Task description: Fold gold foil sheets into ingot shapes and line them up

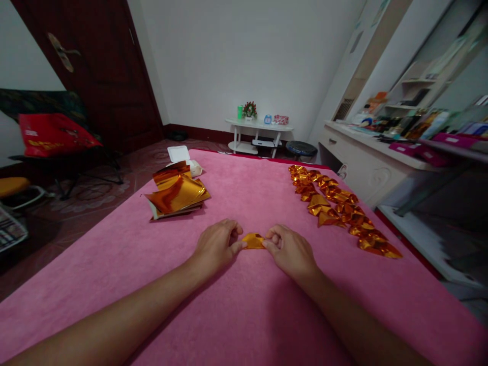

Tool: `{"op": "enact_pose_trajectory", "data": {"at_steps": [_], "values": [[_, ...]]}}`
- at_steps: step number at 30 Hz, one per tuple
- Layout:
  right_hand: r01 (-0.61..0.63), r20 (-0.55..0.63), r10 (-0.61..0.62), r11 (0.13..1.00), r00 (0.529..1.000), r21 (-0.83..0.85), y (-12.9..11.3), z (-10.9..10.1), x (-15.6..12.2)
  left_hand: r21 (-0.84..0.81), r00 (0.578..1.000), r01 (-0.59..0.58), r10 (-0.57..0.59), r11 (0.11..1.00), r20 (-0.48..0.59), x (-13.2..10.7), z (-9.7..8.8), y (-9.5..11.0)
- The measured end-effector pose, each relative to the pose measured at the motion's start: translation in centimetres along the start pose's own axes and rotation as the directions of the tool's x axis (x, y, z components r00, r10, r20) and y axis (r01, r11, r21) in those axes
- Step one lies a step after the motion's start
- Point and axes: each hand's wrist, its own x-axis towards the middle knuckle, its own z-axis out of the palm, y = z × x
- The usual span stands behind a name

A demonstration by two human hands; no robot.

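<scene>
A small folded piece of gold foil paper (253,241) lies on the pink cloth between my hands. My left hand (219,244) pinches its left end between thumb and curled fingers. At the right end, my right hand (292,249) grips it the same way. Beyond my left hand sits a loose stack of gold foil sheets (177,194), some of them curling up. Over on the right, two rows of folded gold foil pieces (319,204) run along the cloth.
A pink cloth (244,315) covers the surface under my arms. Behind the foil stack stands an open white container (178,153). Farther back are a white side table (259,125) and a round stool (301,149). A cluttered dresser (366,152) flanks the right side.
</scene>
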Motion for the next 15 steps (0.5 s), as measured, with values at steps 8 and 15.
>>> {"op": "enact_pose_trajectory", "data": {"at_steps": [8, 15], "values": [[-0.074, -0.029, 0.08, 0.984, 0.996, 0.163, -0.6, 0.3, -0.6, -0.133, 0.995, -0.099, 0.102, 0.986, 0.021, -0.1, 0.5, -1.5], [0.112, -0.207, 0.008, 0.82, 0.978, 0.561, 0.3, 1.6, -0.7, -0.758, 0.999, -0.02, 0.037, 0.652, 0.006, 2.0, 2.5, 0.6]]}}
